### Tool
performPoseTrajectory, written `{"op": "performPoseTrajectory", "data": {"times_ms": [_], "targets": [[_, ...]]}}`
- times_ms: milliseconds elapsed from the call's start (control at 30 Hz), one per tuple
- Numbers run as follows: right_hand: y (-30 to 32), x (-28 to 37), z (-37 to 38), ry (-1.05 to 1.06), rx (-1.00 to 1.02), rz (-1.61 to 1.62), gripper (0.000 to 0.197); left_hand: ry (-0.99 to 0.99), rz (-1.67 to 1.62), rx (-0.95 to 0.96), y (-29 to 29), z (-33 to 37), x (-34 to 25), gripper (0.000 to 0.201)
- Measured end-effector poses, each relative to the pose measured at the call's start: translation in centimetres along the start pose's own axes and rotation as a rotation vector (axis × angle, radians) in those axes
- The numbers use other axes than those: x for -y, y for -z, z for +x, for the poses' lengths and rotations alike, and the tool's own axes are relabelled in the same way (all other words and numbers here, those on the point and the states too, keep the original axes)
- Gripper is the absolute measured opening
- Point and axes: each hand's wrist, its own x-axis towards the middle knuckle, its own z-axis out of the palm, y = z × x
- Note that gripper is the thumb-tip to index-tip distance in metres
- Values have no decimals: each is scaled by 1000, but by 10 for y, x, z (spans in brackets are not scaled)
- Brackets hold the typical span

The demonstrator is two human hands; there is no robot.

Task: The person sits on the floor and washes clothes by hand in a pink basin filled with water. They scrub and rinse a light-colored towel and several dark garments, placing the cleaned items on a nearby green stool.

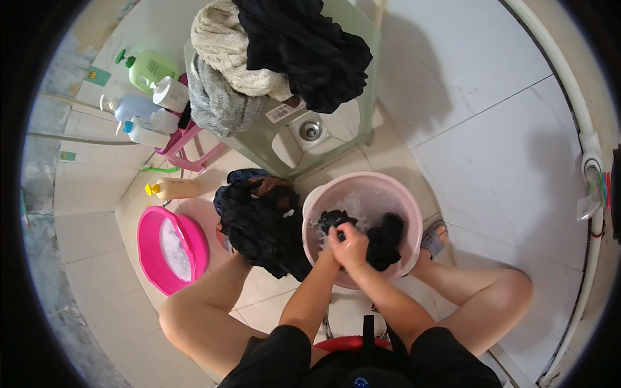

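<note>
A pale pink basin (412, 213) of water stands on the tiles between my feet. Wet black cloth (387, 242) lies in it, with a bunched part rising toward my hands. My right hand (350, 246) is closed round this bunch, over the water. Pressed against it, my left hand (333, 242) also grips the cloth, its fingers mostly hidden by the right hand. Splashing water (352, 204) shows just beyond my hands. Whether the bunch and the cloth at the right are one piece, I cannot tell.
Left of the basin is a heap of dark clothes (259, 226). Farther left are a bright pink basin (147, 249) with suds and a yellow-topped bottle (176, 188). A pale green stool (369, 97) bears more clothes; pump bottles (152, 70) crowd a pink stool (187, 152).
</note>
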Motion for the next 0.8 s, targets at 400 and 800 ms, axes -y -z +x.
{"op": "performPoseTrajectory", "data": {"times_ms": [400, 800], "targets": [[18, -87, 8, 54, 126, -564, 39, -465, 1810, -363, -20, -57, -22, 58], [-33, -126, 29, -268, 313, -515, 33, -195, 1273, -373, 14, 14, -4, 61]]}}
